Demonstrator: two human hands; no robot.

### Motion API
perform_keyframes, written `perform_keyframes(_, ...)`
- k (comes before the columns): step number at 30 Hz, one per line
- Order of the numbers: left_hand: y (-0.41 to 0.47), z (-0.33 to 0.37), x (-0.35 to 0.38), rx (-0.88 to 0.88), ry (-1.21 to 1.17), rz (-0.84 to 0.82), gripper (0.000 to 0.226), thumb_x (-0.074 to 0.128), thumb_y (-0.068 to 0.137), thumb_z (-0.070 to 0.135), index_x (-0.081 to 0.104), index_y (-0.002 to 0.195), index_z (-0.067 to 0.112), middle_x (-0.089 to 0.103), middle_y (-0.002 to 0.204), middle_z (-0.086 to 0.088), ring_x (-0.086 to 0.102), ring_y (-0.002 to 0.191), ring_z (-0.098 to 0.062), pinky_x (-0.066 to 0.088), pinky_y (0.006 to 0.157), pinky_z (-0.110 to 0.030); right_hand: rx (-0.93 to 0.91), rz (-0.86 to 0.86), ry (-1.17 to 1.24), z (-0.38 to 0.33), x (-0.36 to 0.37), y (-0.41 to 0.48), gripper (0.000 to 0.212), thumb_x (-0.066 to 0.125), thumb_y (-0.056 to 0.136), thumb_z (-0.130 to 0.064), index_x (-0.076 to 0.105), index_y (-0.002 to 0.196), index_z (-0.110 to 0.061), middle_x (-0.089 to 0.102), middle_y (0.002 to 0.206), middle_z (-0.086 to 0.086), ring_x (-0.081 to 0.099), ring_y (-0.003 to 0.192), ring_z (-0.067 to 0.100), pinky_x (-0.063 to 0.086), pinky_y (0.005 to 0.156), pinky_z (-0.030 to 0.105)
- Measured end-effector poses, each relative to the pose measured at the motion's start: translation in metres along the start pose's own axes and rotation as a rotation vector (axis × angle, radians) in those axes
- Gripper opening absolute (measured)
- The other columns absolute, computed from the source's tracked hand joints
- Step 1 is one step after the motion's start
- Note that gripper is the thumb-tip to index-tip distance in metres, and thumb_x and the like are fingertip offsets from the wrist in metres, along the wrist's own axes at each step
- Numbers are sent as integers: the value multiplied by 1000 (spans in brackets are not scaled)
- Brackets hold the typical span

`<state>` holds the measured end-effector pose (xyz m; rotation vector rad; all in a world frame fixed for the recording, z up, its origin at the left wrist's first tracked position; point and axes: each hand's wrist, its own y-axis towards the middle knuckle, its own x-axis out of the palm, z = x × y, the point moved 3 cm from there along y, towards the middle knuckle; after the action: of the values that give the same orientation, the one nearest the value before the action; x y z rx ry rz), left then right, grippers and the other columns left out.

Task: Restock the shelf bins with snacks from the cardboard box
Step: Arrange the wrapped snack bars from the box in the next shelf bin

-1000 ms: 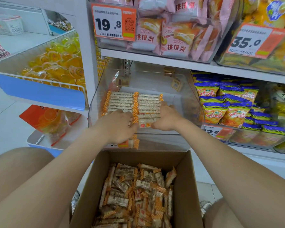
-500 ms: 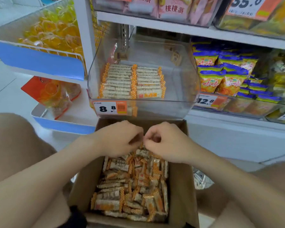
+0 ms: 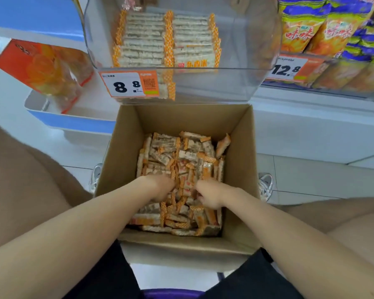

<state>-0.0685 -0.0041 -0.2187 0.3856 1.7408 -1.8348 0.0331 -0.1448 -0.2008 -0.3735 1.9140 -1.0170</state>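
Open brown cardboard box point(image 3: 240, 147), below the clear plastic shelf bin point(image 3: 246, 39), holds loose orange-and-white wrapped snack bars point(image 3: 181, 156). Left hand point(image 3: 159, 187) and right hand point(image 3: 211, 196) reach into the pile, fingertips buried. Whether either grip is clamped on bars cannot be told.

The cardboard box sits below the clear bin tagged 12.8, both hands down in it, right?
No: the head view shows the price tag on the clear bin above the cardboard box reads 8.8. Both the left hand and right hand are in it.
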Motion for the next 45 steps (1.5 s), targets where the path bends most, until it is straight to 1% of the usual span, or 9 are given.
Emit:
perform_keyframes(4, 22, 4, 19, 48, -126, -64, 40, 60, 102, 17, 54, 141, 17, 59, 135, -7, 61, 113, -26, 56, 98, -43, -58, -129, -77, -3, 26, 22, 39, 54, 102, -5, 53, 141, -11, 63, 123, 15, 64, 97, 32, 56, 69, 38)
perform_keyframes(10, 32, 24, 41, 121, -6, -105, 40, 70, 97, 38, 64, 128, 13, 63, 128, -9, 60, 112, -29, 56, 97, -46, -28, -155, -214, -9, 39, 16, 18, 45, 104, 1, 56, 115, -6, 45, 85, 3, 41, 65, 16, 30, 50, 28)
perform_keyframes(13, 34, 29, 48, 116, 151, -62, 45, 68, 99, 35, 60, 137, 14, 49, 150, -11, 38, 141, -37, 39, 115, -53, 2, -103, -198, -5, 26, 15, 13, 53, 99, 4, 57, 95, -8, 50, 83, 5, 51, 67, 22, 43, 54, 32)
perform_keyframes(16, 30, 31, 45, 114, 163, -39, 36, 61, 103, 22, 58, 137, 13, 50, 149, -12, 36, 142, -36, 37, 114, -52, 35, -7, -32, 1, 2, 13, 26, 59, 97, 1, 66, 121, -7, 65, 108, 14, 68, 94, 36, 62, 79, 45)
perform_keyframes(20, 15, 19, 24, 85, -146, -39, 9, 61, 103, 23, 63, 106, 15, 61, 108, -7, 57, 98, -24, 54, 83, -40, 115, 72, 133, 16, -21, 3, 45, 55, 101, -2, 55, 146, -4, 59, 136, 15, 63, 121, 38, 59, 97, 46)
perform_keyframes(24, 1, -3, -7, -18, -613, 126, 27, 62, 102, 38, 72, 95, 13, 68, 80, -4, 59, 70, -18, 48, 60, -32, 145, 214, 242, 23, -47, -17, 10, 55, 107, -17, 64, 106, -16, 60, 100, 8, 56, 101, 28, 45, 73, 21)
perform_keyframes(29, -21, -15, -42, -55, -1170, 283, 22, 54, 108, 20, 63, 115, 1, 72, 112, -14, 79, 83, -19, 64, 72, -37, 121, 437, 413, 20, -77, -49, 47, 65, 104, -23, 54, 148, -9, 59, 145, 13, 57, 133, 30, 46, 102, 32)
perform_keyframes(38, -75, -30, -78, -75, -1095, 573, 20, 50, 109, 25, 65, 121, 20, 72, 108, -6, 78, 84, -16, 66, 76, -41, 71, 636, 804, 33, -104, -90, 9, 74, 96, -18, 72, 104, -23, 77, 100, 0, 74, 87, 17, 62, 88, 43)
perform_keyframes(45, -118, -13, -105, 106, -1494, 614, 26, 51, 106, 15, 74, 117, 18, 78, 107, -15, 74, 95, -34, 57, 80, -40, -32, 854, 905, 23, -117, -105, 29, 62, 102, -26, 67, 123, -45, 77, 103, -2, 76, 80, 14, 63, 85, 46)
